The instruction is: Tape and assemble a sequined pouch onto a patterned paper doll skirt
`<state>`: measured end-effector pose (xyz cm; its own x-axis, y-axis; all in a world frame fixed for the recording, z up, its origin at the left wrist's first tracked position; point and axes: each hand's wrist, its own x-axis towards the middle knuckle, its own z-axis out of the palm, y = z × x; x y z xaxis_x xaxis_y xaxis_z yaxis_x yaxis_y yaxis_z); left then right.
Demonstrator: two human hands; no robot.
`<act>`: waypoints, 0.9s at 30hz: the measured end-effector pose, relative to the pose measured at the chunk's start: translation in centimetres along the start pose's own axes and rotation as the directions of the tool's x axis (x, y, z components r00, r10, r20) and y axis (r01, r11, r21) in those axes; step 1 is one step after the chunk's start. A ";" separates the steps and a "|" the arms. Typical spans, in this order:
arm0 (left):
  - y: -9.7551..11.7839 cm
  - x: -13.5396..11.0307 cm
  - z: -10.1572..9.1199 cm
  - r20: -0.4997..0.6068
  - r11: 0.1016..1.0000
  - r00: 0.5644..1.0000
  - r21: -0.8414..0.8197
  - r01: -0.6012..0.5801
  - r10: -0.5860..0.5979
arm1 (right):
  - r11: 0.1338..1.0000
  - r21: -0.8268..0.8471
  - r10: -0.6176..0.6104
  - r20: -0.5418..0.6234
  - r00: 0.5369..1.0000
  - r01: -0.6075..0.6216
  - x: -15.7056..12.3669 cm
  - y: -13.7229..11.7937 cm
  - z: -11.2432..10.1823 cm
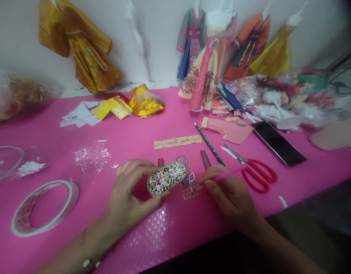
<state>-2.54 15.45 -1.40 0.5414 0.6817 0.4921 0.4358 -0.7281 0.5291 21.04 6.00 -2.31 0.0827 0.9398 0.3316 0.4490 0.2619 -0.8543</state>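
Note:
My left hand (135, 188) grips a small oval container of mixed beads (166, 177), green at the rim and tilted toward me. Between the thumb and fingers of my right hand (231, 192) is a thin pink stick (225, 174), its tip pointing down and left toward the beads. Under and beside the container lies a patterned fabric strip (188, 182), partly covered by it. A short dark patterned piece (205, 159) rests just beyond my right fingers, and a similar piece (160, 162) shows behind the container.
Red-handled scissors (258, 173), a dark pencil (209, 144) and a phone (279, 144) lie to the right. A beige strip (178, 142) is ahead. Left are a tape roll (45, 207) and scattered clear gems (92, 156). Doll dresses (90, 49) stand along the wall.

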 end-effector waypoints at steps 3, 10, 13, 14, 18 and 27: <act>0.3 0.2 -0.3 0.028 1.000 1.000 0.008 -0.003 0.002 | 0.999 -0.034 -0.002 0.014 1.000 0.002 0.0 0.1 0.1; 0.3 0.1 0.1 0.014 1.000 1.000 -0.005 -0.001 0.001 | 0.998 -0.063 -0.009 0.038 0.999 0.011 -0.1 0.4 0.4; 0.2 0.1 0.1 0.015 1.000 1.000 -0.013 0.001 -0.001 | 0.997 -0.072 0.002 0.046 0.999 0.001 -0.1 0.5 0.4; 0.3 0.2 0.0 0.020 1.000 1.000 -0.016 0.003 -0.003 | 0.997 -0.073 0.003 0.048 0.999 0.001 -0.1 0.5 0.4; 0.6 0.4 -0.3 0.047 1.000 0.999 -0.012 0.009 -0.009 | 0.997 -0.075 -0.001 0.057 0.998 0.005 -0.2 0.6 0.4; -0.1 -0.2 0.3 0.019 1.000 1.000 -0.021 0.018 -0.018 | 0.997 -0.073 -0.002 0.055 0.998 0.006 -0.1 0.6 0.5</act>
<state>-2.46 15.36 -1.76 0.5472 0.6929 0.4696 0.4306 -0.7141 0.5519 20.84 6.15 -3.04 0.0327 0.9498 0.3111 0.5133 0.2511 -0.8207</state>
